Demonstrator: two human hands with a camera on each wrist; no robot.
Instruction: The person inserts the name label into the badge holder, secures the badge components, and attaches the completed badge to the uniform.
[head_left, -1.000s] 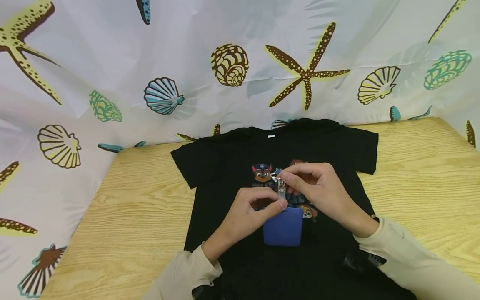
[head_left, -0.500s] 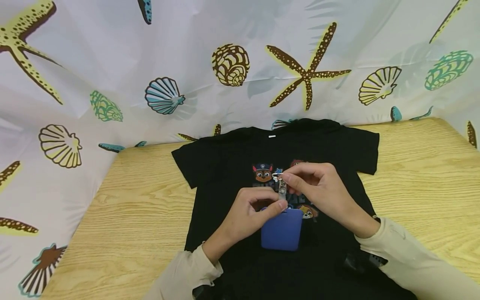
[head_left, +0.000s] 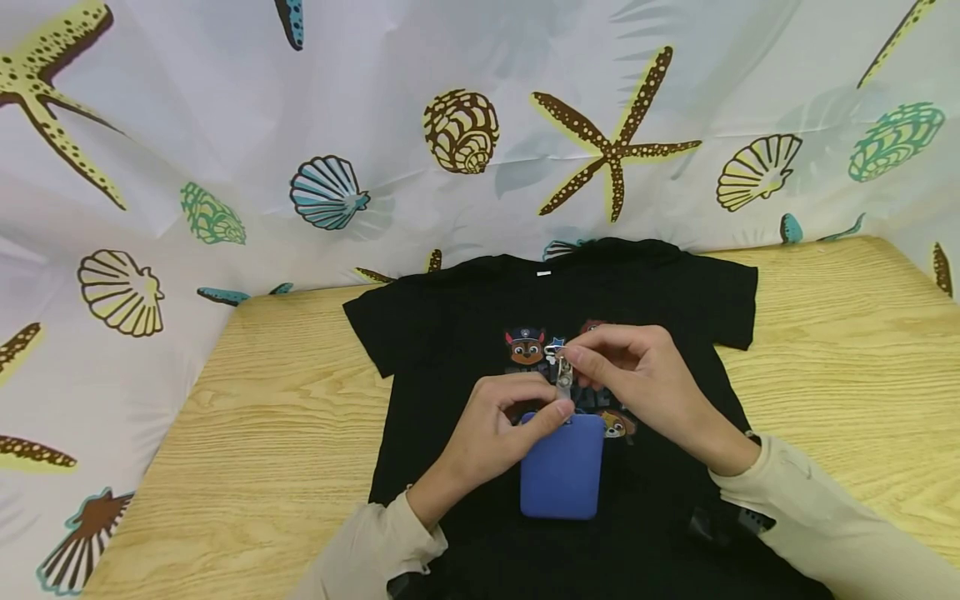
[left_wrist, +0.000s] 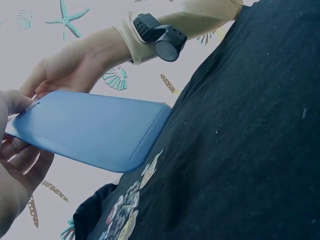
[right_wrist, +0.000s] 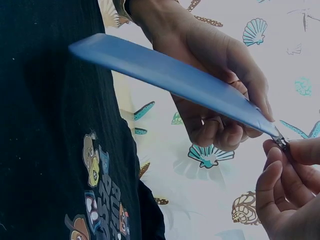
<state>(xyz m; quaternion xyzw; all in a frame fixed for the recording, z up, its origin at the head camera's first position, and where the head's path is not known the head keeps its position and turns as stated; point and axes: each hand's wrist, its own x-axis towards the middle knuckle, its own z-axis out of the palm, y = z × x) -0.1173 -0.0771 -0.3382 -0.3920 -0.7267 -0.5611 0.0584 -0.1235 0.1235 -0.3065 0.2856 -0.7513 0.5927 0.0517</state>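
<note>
A flat blue badge holder (head_left: pixel 561 475) hangs over the printed front of a black T-shirt (head_left: pixel 442 350). At its top is a clear strap with a metal snap and clip (head_left: pixel 564 379). My left hand (head_left: pixel 498 425) pinches the strap right at the holder's upper edge, thumb on the near side. Just above, my right hand (head_left: pixel 648 379) pinches the metal end between thumb and forefinger; a thin bright wire pokes out to the left of those fingertips. The right wrist view shows the holder (right_wrist: pixel 170 75) edge-on, slanting away from the metal clip (right_wrist: pixel 281 141).
The T-shirt lies spread out on a wood-grain table (head_left: pixel 285 417), collar at the far side. Behind the table hangs a white cloth (head_left: pixel 390 75) printed with shells and starfish. Cartoon dog faces (head_left: pixel 525 346) show on the shirt around the hands.
The badge holder's lower end has swung down and nearer, so more of its blue face shows. Both hands stay almost in place with the same pinch.
</note>
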